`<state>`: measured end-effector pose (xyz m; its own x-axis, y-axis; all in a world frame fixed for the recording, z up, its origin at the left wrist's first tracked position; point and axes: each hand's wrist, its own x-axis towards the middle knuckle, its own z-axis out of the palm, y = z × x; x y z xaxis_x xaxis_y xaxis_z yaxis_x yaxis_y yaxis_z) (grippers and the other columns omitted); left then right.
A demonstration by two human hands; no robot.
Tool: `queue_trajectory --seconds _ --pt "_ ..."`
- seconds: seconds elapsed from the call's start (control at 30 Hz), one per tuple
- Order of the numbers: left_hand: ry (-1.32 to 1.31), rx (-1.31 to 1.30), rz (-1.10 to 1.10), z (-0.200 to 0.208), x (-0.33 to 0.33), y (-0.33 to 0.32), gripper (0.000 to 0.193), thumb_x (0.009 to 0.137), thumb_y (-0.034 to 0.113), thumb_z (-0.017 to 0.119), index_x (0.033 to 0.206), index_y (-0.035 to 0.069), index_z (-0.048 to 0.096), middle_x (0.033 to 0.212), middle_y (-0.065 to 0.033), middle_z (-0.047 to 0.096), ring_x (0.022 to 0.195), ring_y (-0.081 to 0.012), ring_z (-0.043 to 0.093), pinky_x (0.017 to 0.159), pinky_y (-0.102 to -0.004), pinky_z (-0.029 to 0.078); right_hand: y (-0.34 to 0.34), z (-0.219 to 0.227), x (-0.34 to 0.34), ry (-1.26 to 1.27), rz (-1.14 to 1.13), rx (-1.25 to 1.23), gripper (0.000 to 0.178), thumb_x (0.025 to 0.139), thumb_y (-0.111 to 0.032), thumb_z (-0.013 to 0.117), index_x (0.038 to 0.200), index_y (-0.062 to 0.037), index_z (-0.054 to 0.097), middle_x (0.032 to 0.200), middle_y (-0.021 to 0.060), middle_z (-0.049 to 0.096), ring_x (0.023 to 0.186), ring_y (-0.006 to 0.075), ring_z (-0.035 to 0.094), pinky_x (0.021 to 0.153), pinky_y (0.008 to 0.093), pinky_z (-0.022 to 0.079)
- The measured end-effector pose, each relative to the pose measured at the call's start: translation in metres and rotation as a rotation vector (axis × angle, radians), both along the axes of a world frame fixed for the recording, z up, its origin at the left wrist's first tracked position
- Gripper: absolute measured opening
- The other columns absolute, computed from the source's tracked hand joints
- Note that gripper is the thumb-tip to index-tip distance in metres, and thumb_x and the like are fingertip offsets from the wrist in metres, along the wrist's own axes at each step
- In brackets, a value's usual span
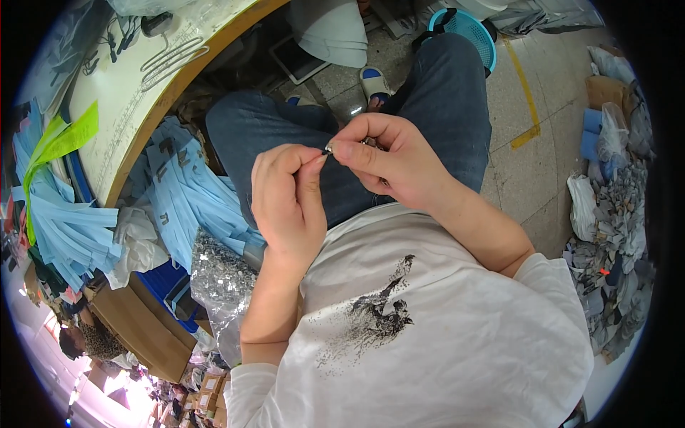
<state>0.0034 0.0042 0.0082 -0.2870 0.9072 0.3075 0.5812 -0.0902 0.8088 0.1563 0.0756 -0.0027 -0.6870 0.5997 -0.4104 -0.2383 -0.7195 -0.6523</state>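
Note:
Above my lap, my left hand [289,196] and my right hand [399,160] meet fingertip to fingertip. Between thumb and forefinger the left one pinches a small dark piece [325,152], too tiny to tell its kind. Right against it, the right thumb and forefinger close on a small shiny metal piece [330,148]. More metal bits [371,143] glint within the curled right fingers, mostly hidden by them. Both hands are closed.
A curved-edge table [135,107] at the left bears bent wire [171,60] and dark cords. Light blue strips [189,178] hang beside my leg. A cardboard box [135,321] stands lower left, a turquoise basket [467,36] beyond my knee. Grey scraps [617,235] are heaped at the right.

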Motion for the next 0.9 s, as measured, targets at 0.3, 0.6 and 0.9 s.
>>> queue_trajectory --seconds 0.3,0.6,0.9 --pt "0.083 0.038 0.02 -0.007 0.006 -0.002 0.011 0.084 -0.005 0.062 0.09 0.0 0.056 0.083 -0.0118 0.06 0.072 -0.0283 0.056 0.066 -0.0342 0.044 -0.009 0.0 -0.007 -0.057 -0.067 0.088 0.014 0.091 -0.015 0.068 0.097 -0.0024 0.066 0.062 -0.0063 0.052 0.046 -0.001 0.037 0.04 0.0182 0.024" --pt "-0.07 -0.028 0.093 -0.015 0.012 -0.006 0.007 0.087 -0.004 0.06 0.091 -0.001 0.056 0.083 -0.0127 0.06 0.073 -0.027 0.057 0.067 -0.0326 0.046 -0.008 0.002 -0.008 -0.094 -0.091 0.146 0.013 0.09 -0.014 0.068 0.097 -0.0024 0.067 0.066 -0.0055 0.057 0.05 -0.0013 0.041 0.041 0.017 0.027" --pt "-0.274 0.028 -0.008 -0.013 0.006 -0.002 0.021 0.08 -0.004 0.07 0.1 -0.002 0.063 0.084 -0.0113 0.063 0.073 -0.0222 0.059 0.066 -0.0287 0.048 -0.003 -0.001 -0.003 -0.025 -0.11 0.036 0.017 0.091 -0.014 0.067 0.101 -0.0004 0.067 0.063 -0.0046 0.053 0.049 -0.0001 0.04 0.04 0.0179 0.026"
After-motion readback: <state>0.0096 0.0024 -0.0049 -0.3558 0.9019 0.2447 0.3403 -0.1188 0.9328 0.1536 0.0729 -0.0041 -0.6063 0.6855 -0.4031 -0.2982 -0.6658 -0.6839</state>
